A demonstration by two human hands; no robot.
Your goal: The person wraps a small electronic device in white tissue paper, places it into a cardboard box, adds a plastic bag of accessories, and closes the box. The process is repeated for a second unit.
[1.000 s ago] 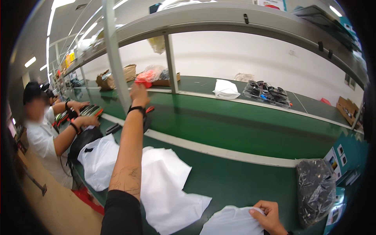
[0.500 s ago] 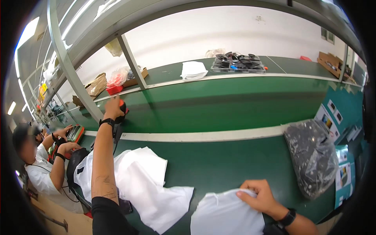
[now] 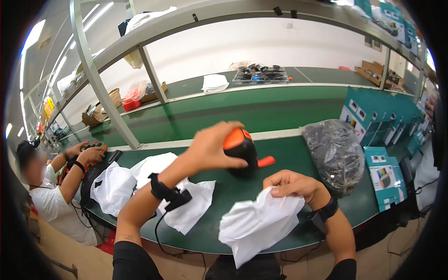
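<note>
While gripped from above by left hand (image 3: 212,149), fingers wrapped over its orange top, black-and-orange device (image 3: 242,151) sits just above green counter (image 3: 280,154) — prob. held that way to keep its underside free. Just below and right of device: right hand (image 3: 294,186), fingers curled shut, pinching rim of white bag (image 3: 256,224), bunched w/ mouth toward device, likely held up to gape. Left of device: more white bags (image 3: 186,205) lying flat on counter, within reach as a stock. Right of device: dark plastic-wrapped bundle (image 3: 333,154), then teal boxes (image 3: 387,179) at counter edge. Far left of device: co-worker (image 3: 51,200) at same counter, handling similar orange item.
</note>
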